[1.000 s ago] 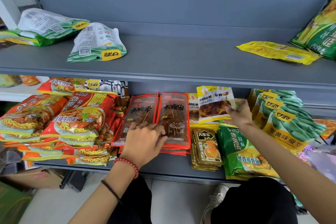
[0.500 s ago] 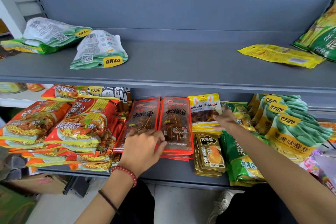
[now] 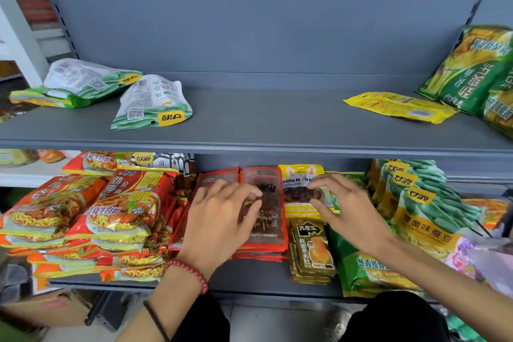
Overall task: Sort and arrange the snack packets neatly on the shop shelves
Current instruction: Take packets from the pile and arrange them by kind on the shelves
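Two stacks of red skewer-snack packets [image 3: 266,230] lie flat on the lower shelf [image 3: 249,275]. My left hand [image 3: 222,219] rests on the left stack, fingers spread, fingertips touching the right stack's edge. A yellow rabbit-logo packet [image 3: 298,183] lies on a yellow pile just right of the red stacks. My right hand [image 3: 347,211] hovers at its right edge with fingers apart, holding nothing. Below it sit gold-and-black packets [image 3: 311,250] and green rib-flavour packets [image 3: 361,266].
Orange noodle packets [image 3: 122,203] are piled at the left, teal-and-yellow bean packets [image 3: 422,203] at the right. The upper shelf [image 3: 263,125] carries white-green packets [image 3: 151,103] at the left, a yellow packet [image 3: 399,105] and green bags [image 3: 472,69] at the right.
My right hand set the yellow rabbit-logo packet down on the yellow pile and let go. My left hand slid up and right over the red stacks.
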